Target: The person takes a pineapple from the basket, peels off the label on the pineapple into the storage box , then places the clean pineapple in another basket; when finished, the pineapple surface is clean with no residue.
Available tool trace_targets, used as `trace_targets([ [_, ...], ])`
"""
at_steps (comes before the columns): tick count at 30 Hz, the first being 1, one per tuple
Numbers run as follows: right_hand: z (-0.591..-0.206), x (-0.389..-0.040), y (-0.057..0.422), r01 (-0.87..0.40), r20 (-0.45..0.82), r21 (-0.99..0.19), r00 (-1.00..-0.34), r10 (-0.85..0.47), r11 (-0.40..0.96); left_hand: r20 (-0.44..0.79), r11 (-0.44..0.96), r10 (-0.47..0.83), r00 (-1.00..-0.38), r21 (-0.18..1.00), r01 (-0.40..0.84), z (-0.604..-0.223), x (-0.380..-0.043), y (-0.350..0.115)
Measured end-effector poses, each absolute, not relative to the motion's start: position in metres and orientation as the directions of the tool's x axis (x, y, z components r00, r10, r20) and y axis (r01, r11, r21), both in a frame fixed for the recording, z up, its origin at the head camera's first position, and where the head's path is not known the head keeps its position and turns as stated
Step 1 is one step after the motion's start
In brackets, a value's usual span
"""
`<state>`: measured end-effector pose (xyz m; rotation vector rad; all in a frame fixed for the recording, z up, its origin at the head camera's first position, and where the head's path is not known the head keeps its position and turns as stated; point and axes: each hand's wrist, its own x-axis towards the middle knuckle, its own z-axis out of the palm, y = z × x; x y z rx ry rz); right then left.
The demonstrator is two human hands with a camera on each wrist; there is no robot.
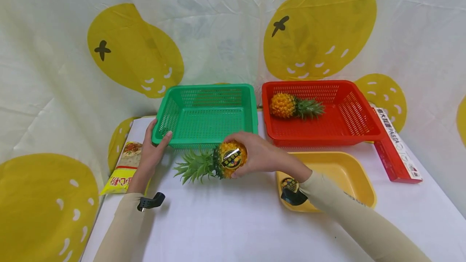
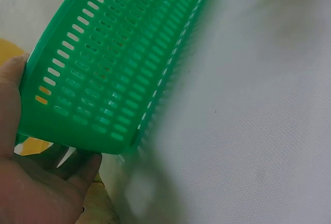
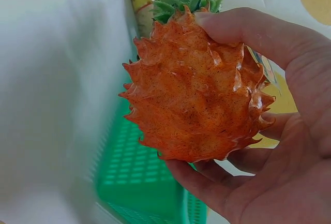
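In the head view my right hand point(image 1: 256, 153) grips a small pineapple point(image 1: 223, 157) by its round body, leaves pointing left, in front of the green basket. A black and gold label faces up on the fruit. The right wrist view shows the spiky orange pineapple point(image 3: 196, 89) with thumb on one side and fingers curled under the other. My left hand point(image 1: 154, 146) holds the front left corner of the green basket point(image 1: 214, 136); in the left wrist view the thumb is over the rim and the fingers reach beneath the corner of the basket point(image 2: 103, 79).
Right of the green basket stands a red basket point(image 1: 324, 137) with another pineapple point(image 1: 284, 105) inside. A yellow tray point(image 1: 349, 177) lies in front of it, partly under my right forearm. At the right edge is a red pasta box point(image 1: 395, 144); a noodle packet point(image 1: 121, 171) lies left.
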<state>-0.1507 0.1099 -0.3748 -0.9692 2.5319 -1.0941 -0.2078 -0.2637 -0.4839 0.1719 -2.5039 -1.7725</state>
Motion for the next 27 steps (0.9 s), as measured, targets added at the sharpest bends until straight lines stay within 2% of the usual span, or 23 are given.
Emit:
trace_targets([
  [27, -0.419, -0.129, 0.111, -0.444, 0.027, -0.757, -0.754, -0.657, 0.479, -0.005, 0.328, -0.124, -0.992, 0.944, -0.046, -0.485, -0.207, -0.264],
])
